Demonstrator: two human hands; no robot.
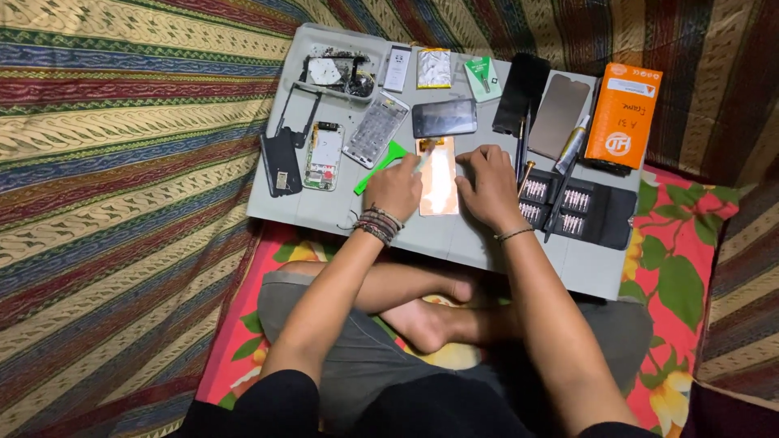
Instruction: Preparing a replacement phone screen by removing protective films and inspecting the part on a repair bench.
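Orange box (623, 115) at two o'clock on the grey mat (454, 235), flat, white label on top. Small silver packet (434, 68) and green packet (483, 78) at twelve. Black bit case (578, 209) at three, glue tube (572, 144) just above. Green plastic pick (381, 165) at nine. Copper-coloured phone panel (439, 180) flat in the middle. Left hand (393, 188) curled, pinching a thin tool on the panel. Right hand (489, 188) open, fingertips pressing the panel's right edge. Striped cloth all around.

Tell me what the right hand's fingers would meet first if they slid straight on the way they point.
Probably the dark phone: the right hand points up the grey mat, though depth is unclear.
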